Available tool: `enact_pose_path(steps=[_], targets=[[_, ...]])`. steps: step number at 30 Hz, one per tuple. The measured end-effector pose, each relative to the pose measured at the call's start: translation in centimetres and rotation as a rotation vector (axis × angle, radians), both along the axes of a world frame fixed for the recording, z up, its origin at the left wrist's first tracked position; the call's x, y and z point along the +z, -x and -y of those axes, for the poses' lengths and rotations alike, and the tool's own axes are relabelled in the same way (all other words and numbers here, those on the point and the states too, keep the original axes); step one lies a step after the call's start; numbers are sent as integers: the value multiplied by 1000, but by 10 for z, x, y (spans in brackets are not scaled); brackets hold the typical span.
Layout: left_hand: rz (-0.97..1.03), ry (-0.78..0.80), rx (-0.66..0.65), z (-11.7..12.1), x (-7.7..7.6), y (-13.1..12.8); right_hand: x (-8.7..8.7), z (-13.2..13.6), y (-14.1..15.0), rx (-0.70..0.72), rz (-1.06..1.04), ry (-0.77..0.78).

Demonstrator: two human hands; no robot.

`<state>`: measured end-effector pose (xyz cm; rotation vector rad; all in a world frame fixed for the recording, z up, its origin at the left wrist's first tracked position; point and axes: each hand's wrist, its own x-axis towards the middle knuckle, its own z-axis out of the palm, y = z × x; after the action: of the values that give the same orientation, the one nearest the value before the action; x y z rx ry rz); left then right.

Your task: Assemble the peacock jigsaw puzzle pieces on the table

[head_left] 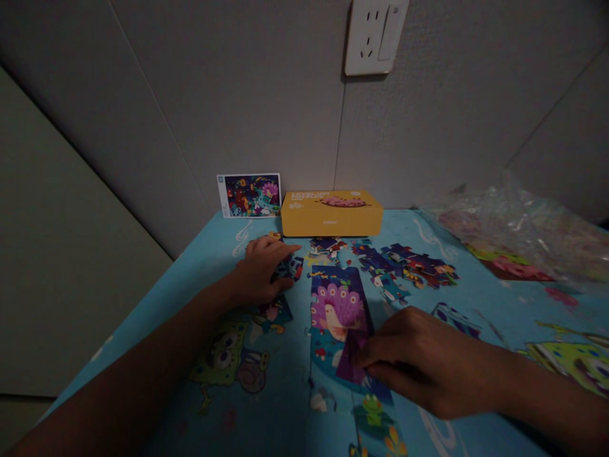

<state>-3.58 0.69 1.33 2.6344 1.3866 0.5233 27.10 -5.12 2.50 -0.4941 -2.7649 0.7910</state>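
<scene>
My left hand (pixel 261 270) lies over a cluster of loose puzzle pieces (pixel 288 268) at the table's left middle, fingers curled on one of them. My right hand (pixel 419 358) pinches a purple puzzle piece (pixel 351 362) at the lower edge of the joined puzzle strip (pixel 339 304), which shows a pink peacock. Several more loose pieces (pixel 404 263) lie scattered to the right of the strip, and a few (pixel 328 244) sit just in front of the yellow box.
A yellow puzzle box (pixel 332 212) stands at the back by the wall, with a reference picture card (pixel 250 195) leaning to its left. A crumpled clear plastic bag (pixel 518 231) lies at the right. The blue cartoon tablecloth (pixel 238 393) covers the table. A wall socket (pixel 375 35) is above.
</scene>
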Motion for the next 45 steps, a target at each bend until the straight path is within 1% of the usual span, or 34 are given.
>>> enact_pose_path(steps=[7, 16, 21, 25, 36, 39, 42, 45], targets=[[10, -7, -15, 0, -1, -2, -2, -1, 1, 2, 9, -5], [137, -166, 24, 0, 1, -4, -1, -1, 1, 12, -1, 2], [190, -209, 60, 1, 5, -5, -2, 0, 0, 12, -11, 8], [202, -224, 52, 2, 5, -5, -2, 0, -1, 8, 14, 8], [192, -232, 43, 2, 2, -4, 0, 0, 1, 5, -7, 12], [119, -191, 38, 1, -2, -3, -2, 0, 0, 4, -1, 27], [28, -116, 64, 0, -8, -2, -3, -1, -1, 3, 1, 24], [-5, -79, 85, -1, -11, -1, -3, -1, 0, 6, -5, 14]])
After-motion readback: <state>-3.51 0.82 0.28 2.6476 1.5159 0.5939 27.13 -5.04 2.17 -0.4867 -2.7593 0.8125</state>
